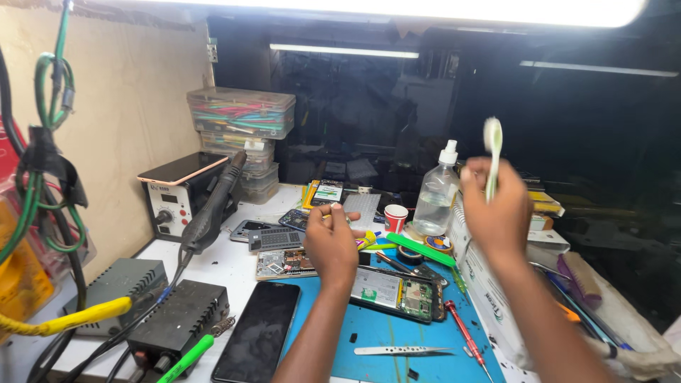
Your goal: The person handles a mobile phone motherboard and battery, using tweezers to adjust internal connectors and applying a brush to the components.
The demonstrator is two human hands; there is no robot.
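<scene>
Above the right side of the cluttered bench [227, 266], the right hand [496, 213] was closed around the handle of a pale green and white toothbrush [492, 152], held upright with its bristled head topmost. The left hand [331, 245] hovered lower, over a blue rubbery mat [383, 333], its fingers curled loosely; whether it gripped anything could not be told. Just beside that hand lay an opened phone [394, 292], a flat black rectangle showing a green circuit board and a pale battery. Thin steel tweezers [401, 350] and a slim red-handled screwdriver [464, 333] rested on the mat nearer the person. A glossy black screen panel [259, 340] lay to the left. Behind stood a clear plastic spray bottle [436, 191] with a white nozzle and a small red-and-white cup [395, 217]. At far left, a black hot-air wand [213, 206] leaned by a boxy white station [174, 198].
</scene>
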